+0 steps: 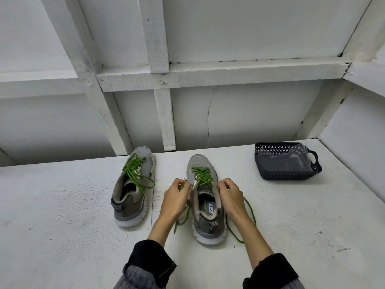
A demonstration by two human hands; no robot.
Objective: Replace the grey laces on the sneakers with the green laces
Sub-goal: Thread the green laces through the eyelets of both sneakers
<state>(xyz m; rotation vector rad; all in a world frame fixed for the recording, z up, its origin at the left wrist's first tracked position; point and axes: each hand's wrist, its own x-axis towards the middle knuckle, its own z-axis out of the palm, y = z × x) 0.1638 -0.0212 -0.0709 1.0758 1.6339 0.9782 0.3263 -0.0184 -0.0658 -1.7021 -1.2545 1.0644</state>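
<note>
Two grey sneakers stand on a white table, toes pointing away from me. The left sneaker point(133, 188) carries a green lace point(135, 172) tied in a loose bow. The right sneaker point(205, 197) has a green lace point(203, 176) threaded through its eyelets. My left hand point(177, 199) pinches one end of that lace at the shoe's left collar. My right hand point(230, 198) grips the other end at the right collar. Both loose tails point(251, 213) trail down onto the table on either side of the shoe.
A dark perforated plastic basket point(288, 175) with a clear plastic bag inside stands at the back right of the table point(62, 226). A white wall with beams rises behind the table's far edge.
</note>
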